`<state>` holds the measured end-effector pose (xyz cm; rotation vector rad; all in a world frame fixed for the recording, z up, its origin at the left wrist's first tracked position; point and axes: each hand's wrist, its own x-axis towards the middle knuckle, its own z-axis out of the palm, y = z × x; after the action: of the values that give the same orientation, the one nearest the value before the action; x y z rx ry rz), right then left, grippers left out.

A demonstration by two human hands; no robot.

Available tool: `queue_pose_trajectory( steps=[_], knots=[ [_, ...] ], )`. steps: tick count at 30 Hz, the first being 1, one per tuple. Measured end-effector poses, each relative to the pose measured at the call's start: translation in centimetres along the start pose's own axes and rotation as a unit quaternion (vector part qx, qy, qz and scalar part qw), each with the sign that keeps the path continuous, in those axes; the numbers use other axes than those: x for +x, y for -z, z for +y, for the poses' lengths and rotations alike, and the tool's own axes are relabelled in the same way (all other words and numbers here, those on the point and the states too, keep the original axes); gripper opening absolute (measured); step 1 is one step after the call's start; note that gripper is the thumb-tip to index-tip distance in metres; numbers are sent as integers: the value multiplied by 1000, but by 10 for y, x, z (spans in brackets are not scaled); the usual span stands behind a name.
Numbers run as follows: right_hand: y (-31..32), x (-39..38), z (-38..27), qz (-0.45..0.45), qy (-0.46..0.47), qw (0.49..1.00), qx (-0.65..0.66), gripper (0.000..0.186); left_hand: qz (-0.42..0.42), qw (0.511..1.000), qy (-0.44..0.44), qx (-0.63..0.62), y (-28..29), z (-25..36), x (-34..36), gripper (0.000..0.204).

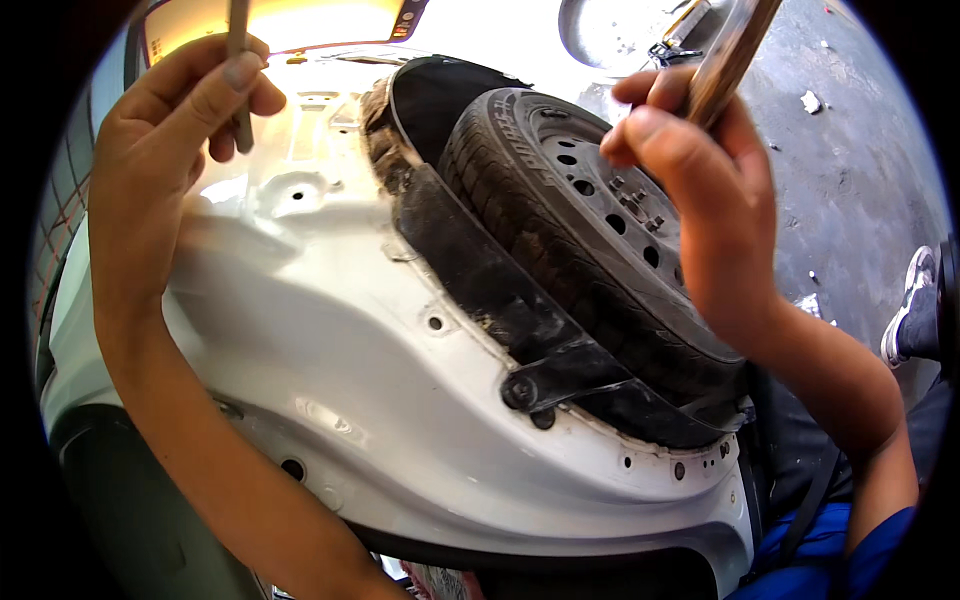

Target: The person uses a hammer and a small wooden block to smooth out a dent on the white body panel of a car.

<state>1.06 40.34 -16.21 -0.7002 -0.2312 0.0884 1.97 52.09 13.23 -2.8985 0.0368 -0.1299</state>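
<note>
Nearest my head view, the right hand point(705, 165) is clasping a brown wooden handle point(737, 55), slanting up from its fist; the left hand point(155, 150) is pinching a slim grey bar point(237, 28). Between both grips, I'm seeing a tyre point(535, 250); below the left, white bodywork point(330, 300).

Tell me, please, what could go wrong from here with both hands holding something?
The thin grey bar in the left hand might slip and scratch the white car body panel beneath. The brown handle in the right hand runs out of view, so swinging it might strike something unseen.
</note>
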Motion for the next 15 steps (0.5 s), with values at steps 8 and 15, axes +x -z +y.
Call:
queue_pose_trajectory(
  steps=[8, 15],
  knots=[
    [17, -18, 18, 14, 29, 998, -58, 14, -49, 998, 44, 6, -19, 7, 3, 28],
    [12, -15, 16, -119, 61, 961, -240, 15, -66, 994, 83, -14, -17, 6, 0, 26]
  ],
)
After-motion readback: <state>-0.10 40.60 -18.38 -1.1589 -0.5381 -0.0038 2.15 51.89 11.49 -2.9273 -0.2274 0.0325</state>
